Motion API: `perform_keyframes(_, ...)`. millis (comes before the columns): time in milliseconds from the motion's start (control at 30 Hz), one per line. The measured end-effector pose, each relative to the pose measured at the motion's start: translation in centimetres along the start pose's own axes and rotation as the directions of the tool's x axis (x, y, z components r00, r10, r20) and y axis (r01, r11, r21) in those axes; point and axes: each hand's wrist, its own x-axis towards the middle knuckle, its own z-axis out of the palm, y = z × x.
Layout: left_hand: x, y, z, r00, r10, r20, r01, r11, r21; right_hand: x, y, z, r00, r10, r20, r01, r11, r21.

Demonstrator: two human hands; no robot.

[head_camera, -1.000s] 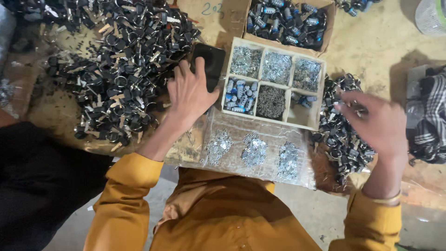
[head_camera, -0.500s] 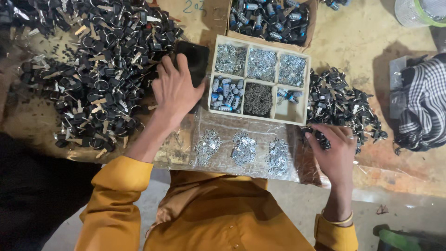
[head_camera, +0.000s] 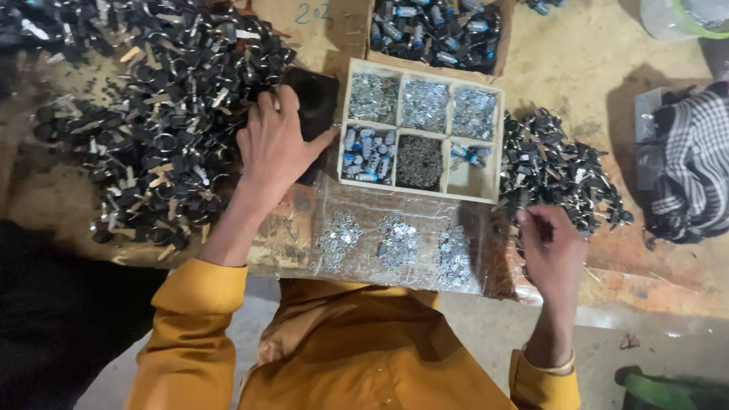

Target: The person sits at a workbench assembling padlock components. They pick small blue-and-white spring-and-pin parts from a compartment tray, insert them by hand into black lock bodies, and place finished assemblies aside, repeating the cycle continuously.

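Left hand (head_camera: 275, 144) lies flat, fingers spread, on a black rectangular pad (head_camera: 313, 102). Right hand (head_camera: 553, 247) fingers curl closed beside the small pile of black metal parts (head_camera: 558, 171); contents unclear.

Right hand (head_camera: 553, 247) now sits low at the near edge of the small dark pile (head_camera: 558, 175), fingers curled; a second ago it was raised higher over that pile, half a second ago already down by the table edge. Left hand (head_camera: 277, 140) has slid slightly toward the large dark heap (head_camera: 152, 129), off the black flat object (head_camera: 315, 102).
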Motion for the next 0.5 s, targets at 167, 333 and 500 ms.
perform_keyframes(167, 0.7, -3.9, -2.0, 0.98, -0.015, 0.197, 0.079, 0.944, -0.322, -2.6, -1.3, 0.9, 0.996, -0.08, 0.05, 0.081, 0.997, -0.014)
perform_keyframes(333, -0.1, -6.5, -3.7, 0.94, 0.058, 0.337, 0.11, 0.882, -0.458, -4.5, -4.1, 4.5, 0.966, -0.214, 0.147, 0.172, 0.952, 0.255)
perform_keyframes(500, -2.0, -8.3, -5.5, 0.928, 0.179, 0.327, 0.045, 0.816, -0.576, -5.4, -6.3, 6.8, 0.958, -0.256, 0.131, 0.245, 0.965, 0.095)
